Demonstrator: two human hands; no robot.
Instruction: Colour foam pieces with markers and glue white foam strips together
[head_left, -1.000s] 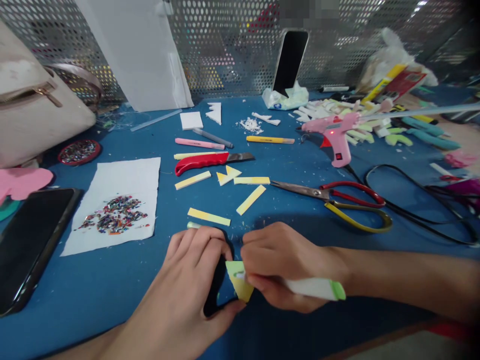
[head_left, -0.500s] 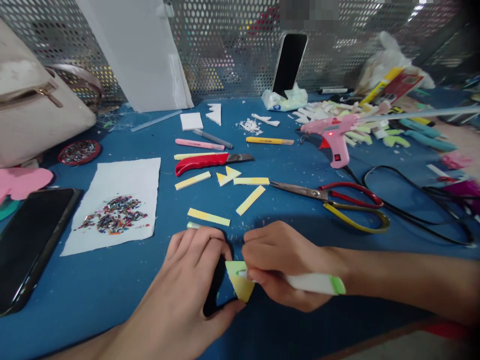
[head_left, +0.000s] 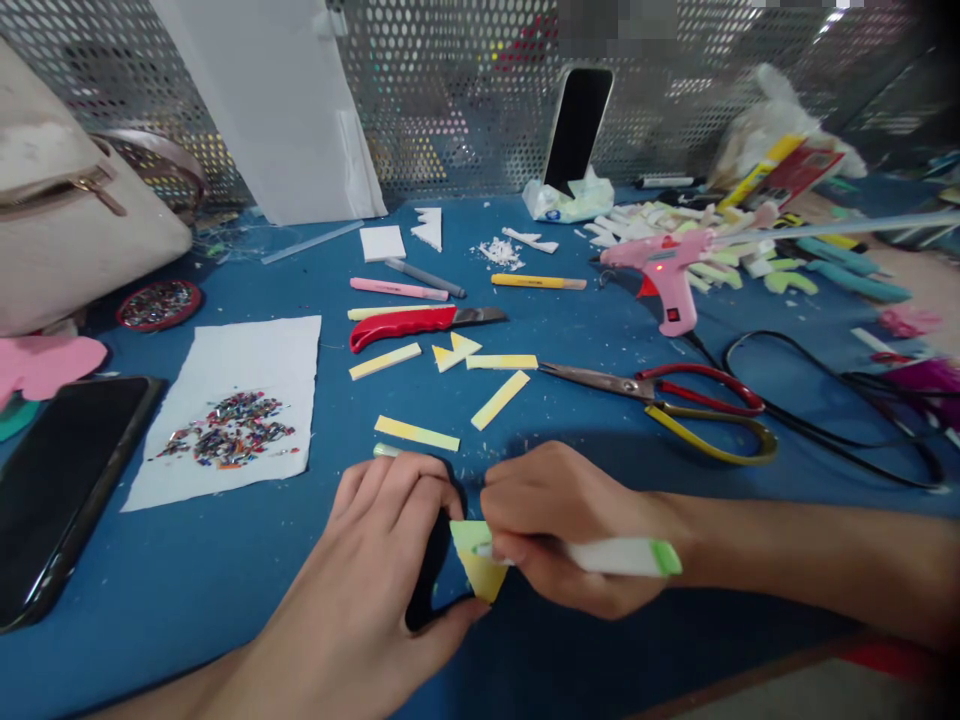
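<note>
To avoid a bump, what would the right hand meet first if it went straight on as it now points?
Going leftward, the right hand would probably meet the left hand first, though depth is unclear.

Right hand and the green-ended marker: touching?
Touching. The head view shows the right hand closed around the marker, its tip showing on one side of the grip and its green end on the other.
</note>
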